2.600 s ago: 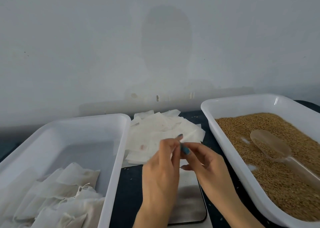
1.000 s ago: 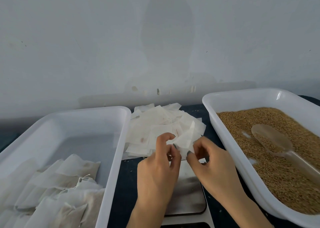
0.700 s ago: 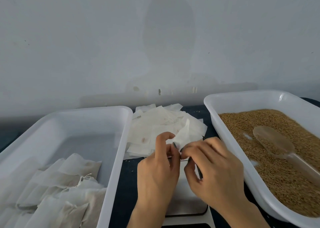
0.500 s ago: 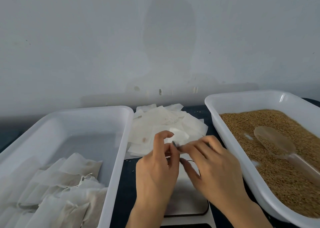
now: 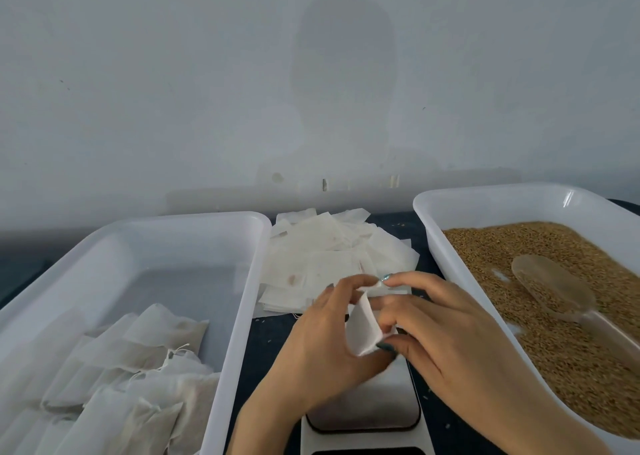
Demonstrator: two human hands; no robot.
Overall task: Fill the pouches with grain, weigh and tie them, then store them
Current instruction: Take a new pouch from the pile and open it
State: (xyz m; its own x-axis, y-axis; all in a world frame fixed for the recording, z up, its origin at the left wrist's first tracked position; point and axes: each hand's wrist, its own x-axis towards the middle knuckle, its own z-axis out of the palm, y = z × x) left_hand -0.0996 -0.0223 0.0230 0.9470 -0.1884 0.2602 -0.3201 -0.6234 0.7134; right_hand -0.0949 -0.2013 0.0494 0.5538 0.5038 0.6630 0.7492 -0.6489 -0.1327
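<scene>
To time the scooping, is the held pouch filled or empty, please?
Empty: the pouch looks thin and limp between left hand and right hand.

1. The empty pouch (image 5: 362, 330) has left the pile of empty pouches (image 5: 329, 253) and now stands on edge between both hands, over the scale (image 5: 367, 406).
2. The right hand (image 5: 446, 337) now pinches its lower corner with the thumb, forefinger at the top.
3. The left hand (image 5: 322, 347) has perhaps spread its mouth; blur hides this.

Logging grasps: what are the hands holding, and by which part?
One empty pouch, held over the scale: the left hand and right hand pinch its top edge, and the right also grips its lower corner.
</scene>
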